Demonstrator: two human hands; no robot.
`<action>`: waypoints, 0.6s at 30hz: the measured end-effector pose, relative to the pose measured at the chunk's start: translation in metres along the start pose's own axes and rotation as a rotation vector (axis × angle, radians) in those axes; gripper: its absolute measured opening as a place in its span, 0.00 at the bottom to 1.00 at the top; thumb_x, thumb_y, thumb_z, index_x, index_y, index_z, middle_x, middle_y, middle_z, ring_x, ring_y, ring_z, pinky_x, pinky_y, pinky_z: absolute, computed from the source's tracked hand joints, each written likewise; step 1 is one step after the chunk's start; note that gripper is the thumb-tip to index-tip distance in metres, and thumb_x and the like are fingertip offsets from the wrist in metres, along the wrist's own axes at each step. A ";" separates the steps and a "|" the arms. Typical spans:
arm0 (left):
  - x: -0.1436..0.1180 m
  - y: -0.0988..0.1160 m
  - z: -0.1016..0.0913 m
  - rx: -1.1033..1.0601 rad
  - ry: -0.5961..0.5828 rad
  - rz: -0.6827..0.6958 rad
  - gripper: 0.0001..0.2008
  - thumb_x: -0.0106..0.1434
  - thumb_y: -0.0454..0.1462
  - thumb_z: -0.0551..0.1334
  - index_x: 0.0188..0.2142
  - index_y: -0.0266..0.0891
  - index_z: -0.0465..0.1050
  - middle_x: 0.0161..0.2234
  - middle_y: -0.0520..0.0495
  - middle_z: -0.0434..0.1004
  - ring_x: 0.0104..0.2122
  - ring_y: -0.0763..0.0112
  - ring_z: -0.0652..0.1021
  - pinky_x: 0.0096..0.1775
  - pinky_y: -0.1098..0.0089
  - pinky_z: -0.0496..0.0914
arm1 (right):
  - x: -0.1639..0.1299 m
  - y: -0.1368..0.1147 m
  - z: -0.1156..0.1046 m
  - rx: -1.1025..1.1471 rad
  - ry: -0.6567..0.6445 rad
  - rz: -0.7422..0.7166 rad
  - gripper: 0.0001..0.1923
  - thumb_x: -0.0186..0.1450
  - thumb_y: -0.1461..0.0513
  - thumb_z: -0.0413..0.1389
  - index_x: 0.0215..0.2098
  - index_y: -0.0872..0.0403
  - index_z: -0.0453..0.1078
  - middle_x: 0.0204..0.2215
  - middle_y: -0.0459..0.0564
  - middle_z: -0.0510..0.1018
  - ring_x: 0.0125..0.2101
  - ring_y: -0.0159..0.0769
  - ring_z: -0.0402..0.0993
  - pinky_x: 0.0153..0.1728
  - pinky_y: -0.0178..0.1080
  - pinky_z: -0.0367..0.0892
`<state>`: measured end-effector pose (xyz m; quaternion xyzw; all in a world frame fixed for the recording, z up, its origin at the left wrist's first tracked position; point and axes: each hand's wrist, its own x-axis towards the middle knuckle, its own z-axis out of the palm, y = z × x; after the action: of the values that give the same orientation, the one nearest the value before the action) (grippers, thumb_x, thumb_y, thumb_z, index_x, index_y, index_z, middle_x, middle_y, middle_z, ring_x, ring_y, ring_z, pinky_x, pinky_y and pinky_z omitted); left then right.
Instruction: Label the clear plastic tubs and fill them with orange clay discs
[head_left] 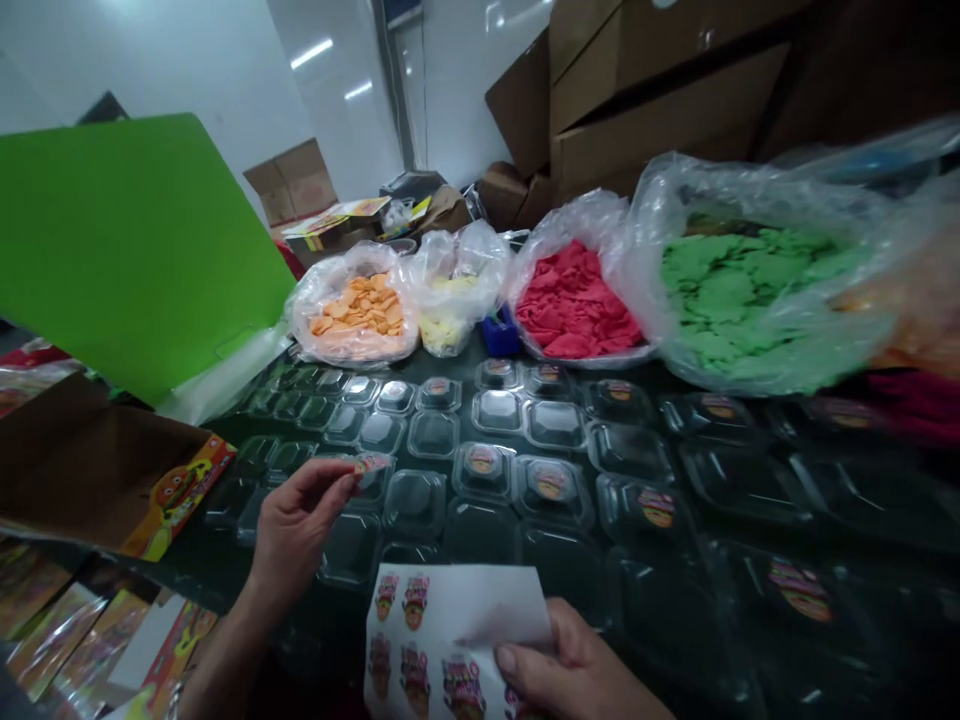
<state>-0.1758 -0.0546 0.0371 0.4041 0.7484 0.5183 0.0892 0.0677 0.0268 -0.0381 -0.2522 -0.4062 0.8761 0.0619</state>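
Note:
My left hand (300, 515) pinches a small colourful sticker (371, 463) between thumb and fingertips, above the rows of clear plastic containers. Low in the view, my right hand (574, 665) grips a white sticker sheet (487, 605), thumb on top. Several printed stickers remain on the sheet's left and lower part, while its upper right is bare. Beneath both hands, clear containers (414, 503) stand in rows on a dark table. Some lids carry the same sort of sticker, such as a stickered container (551, 482) near the middle; others are plain.
Along the back stand clear bags of orange pieces (364, 308), pale yellow pieces (444, 330), red pieces (576, 305) and green pieces (757, 285). A blue object (500, 333) sits between them. At left are a green panel (142, 250) and an open carton (82, 470). Cardboard boxes (667, 130) rise behind.

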 end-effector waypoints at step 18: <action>-0.072 0.020 0.062 -0.708 0.008 -0.470 0.21 0.53 0.43 0.70 0.46 0.42 0.72 0.49 0.41 0.77 0.41 0.59 0.80 0.40 0.65 0.77 | -0.008 -0.035 -0.014 -0.866 0.281 -0.945 0.22 0.68 0.67 0.44 0.58 0.53 0.64 0.31 0.49 0.78 0.29 0.33 0.74 0.31 0.33 0.67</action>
<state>-0.0842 -0.0583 0.0061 0.1648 0.5964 0.7105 0.3352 0.0784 0.0570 -0.0171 -0.1607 -0.7772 0.4708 0.3854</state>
